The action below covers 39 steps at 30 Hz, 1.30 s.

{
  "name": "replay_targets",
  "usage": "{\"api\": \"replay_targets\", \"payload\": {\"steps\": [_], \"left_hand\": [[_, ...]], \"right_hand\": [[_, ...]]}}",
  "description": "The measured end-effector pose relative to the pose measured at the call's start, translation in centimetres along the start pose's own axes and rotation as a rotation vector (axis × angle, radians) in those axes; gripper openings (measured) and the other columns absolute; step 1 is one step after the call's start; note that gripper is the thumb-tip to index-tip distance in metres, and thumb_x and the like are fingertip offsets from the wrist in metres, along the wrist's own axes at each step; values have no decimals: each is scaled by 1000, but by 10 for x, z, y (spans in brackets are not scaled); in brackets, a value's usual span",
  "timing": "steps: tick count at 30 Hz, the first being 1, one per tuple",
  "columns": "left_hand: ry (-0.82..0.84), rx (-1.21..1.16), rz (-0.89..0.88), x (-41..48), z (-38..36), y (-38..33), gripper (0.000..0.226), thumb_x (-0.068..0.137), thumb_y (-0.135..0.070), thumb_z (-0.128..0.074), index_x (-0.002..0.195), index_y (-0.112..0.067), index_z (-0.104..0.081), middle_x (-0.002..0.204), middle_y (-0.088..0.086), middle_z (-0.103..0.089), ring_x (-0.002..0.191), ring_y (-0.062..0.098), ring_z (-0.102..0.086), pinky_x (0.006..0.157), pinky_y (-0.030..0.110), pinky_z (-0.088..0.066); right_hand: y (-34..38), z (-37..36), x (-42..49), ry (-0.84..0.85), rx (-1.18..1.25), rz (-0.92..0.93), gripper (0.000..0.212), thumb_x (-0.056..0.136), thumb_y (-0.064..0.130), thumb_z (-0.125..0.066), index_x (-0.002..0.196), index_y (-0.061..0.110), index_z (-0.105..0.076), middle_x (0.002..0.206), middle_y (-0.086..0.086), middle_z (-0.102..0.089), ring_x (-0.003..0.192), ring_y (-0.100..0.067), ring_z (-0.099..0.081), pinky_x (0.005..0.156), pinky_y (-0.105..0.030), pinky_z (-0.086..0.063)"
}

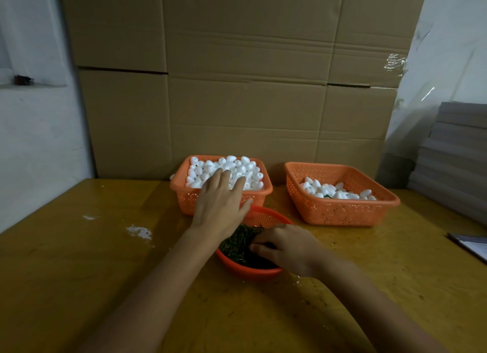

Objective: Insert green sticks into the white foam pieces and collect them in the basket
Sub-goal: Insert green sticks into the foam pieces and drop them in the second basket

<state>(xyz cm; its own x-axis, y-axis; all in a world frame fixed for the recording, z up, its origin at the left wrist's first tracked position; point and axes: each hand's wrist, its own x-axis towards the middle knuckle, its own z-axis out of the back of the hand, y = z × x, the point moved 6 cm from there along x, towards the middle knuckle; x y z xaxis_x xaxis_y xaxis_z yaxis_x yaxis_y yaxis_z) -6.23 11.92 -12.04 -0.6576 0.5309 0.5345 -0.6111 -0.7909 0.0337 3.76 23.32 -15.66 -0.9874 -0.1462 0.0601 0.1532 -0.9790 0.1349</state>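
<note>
1. A yellow-brown wooden table fills the lower half of the view, with white smears on its left part.
2. Stacked brown cardboard boxes stand as a wall behind the table.
3. An orange perforated rectangular plastic basket sits at the back of the table, left of centre. It is heaped with white egg-shaped foam pieces.
4. The left hand reaches over the near rim of this basket. Its fingers are straight and spread, with the tips on the foam heap, and it grips nothing.
5. A round orange plastic bowl stands just in front of that basket, nearer the person. It holds a pile of short green sticks.
6. The right hand is down in the bowl, fingers curled into the sticks. Whether it has one pinched cannot be told.
7. The two hands are apart, the left ahead of the right.
8. A second orange perforated rectangular basket stands to the right, apart from the first. A shallow layer of foam pieces lies in it, with a bit of green showing among them.
9. A stack of grey sheets rises at the far right, and a dark flat board lies at the table's right edge.
</note>
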Motion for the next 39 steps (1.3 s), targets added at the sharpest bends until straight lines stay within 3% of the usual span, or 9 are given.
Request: {"api": "replay_targets", "payload": {"steps": [6, 10, 13, 18, 23, 29, 33, 36, 39], "left_hand": [[406, -65, 132, 38, -23, 22, 70, 105, -70, -19, 129, -25, -68, 135, 8, -67, 124, 30, -60, 99, 44, -41], [545, -194, 170, 52, -31, 33, 79, 101, -77, -22, 133, -20, -67, 141, 11, -63, 130, 32, -56, 112, 48, -42], [520, -201, 183, 55, -36, 36, 76, 104, -72, -20, 140, -20, -63, 151, 13, -56, 139, 34, -50, 114, 48, -37], [509, -214, 153, 56, -40, 33, 68, 107, -67, -20, 120, -19, -67, 133, 9, -66, 133, 32, -55, 105, 47, -36], [566, -266, 164, 59, -42, 37, 73, 108, -63, -22, 128, -7, -65, 135, 20, -65, 126, 35, -59, 111, 50, -39], [573, -318, 140, 60, -46, 43, 69, 108, -63, -22, 137, -13, -60, 145, 16, -60, 130, 32, -56, 112, 49, -38], [617, -376, 149, 63, -48, 44, 72, 108, -63, -27, 136, -6, -60, 142, 20, -61, 127, 35, -58, 107, 46, -39], [633, -373, 146, 66, -48, 43, 71, 108, -63, -29, 136, -7, -62, 145, 19, -58, 132, 33, -54, 117, 49, -35], [617, -377, 146, 66, -48, 42, 70, 107, -63, -31, 121, -4, -66, 137, 23, -62, 125, 34, -59, 114, 51, -37]], "right_hand": [[-3, -1, 1, -10, 6, 1, 35, 108, 49, -45, 130, 34, -69, 128, 10, -71, 114, -17, -64, 92, -40, -53], [-4, -2, 2, -19, 3, 7, 34, 108, 48, -46, 129, 36, -70, 128, 12, -71, 115, -16, -65, 91, -41, -54], [-4, -2, 1, -17, 1, 6, 34, 108, 48, -46, 129, 36, -70, 127, 12, -71, 114, -16, -65, 92, -42, -54], [-3, -2, 1, -18, 0, 2, 34, 108, 48, -46, 129, 35, -70, 125, 11, -72, 112, -16, -65, 90, -42, -55], [-3, -2, 1, -20, 12, -3, 33, 108, 47, -46, 128, 35, -70, 122, 12, -72, 107, -14, -66, 87, -42, -56], [-3, -2, 0, -22, 22, -5, 33, 108, 46, -46, 127, 34, -71, 122, 11, -73, 107, -14, -67, 88, -44, -56], [-3, -2, 0, -25, 18, -6, 33, 108, 47, -46, 128, 35, -70, 125, 12, -72, 109, -13, -66, 89, -42, -56], [-4, -2, 0, -24, 15, -5, 33, 108, 47, -46, 128, 35, -70, 125, 12, -72, 110, -14, -66, 89, -42, -55], [-4, -2, 0, -22, 16, -4, 34, 108, 47, -45, 129, 35, -70, 125, 12, -72, 110, -14, -66, 89, -42, -56]]}}
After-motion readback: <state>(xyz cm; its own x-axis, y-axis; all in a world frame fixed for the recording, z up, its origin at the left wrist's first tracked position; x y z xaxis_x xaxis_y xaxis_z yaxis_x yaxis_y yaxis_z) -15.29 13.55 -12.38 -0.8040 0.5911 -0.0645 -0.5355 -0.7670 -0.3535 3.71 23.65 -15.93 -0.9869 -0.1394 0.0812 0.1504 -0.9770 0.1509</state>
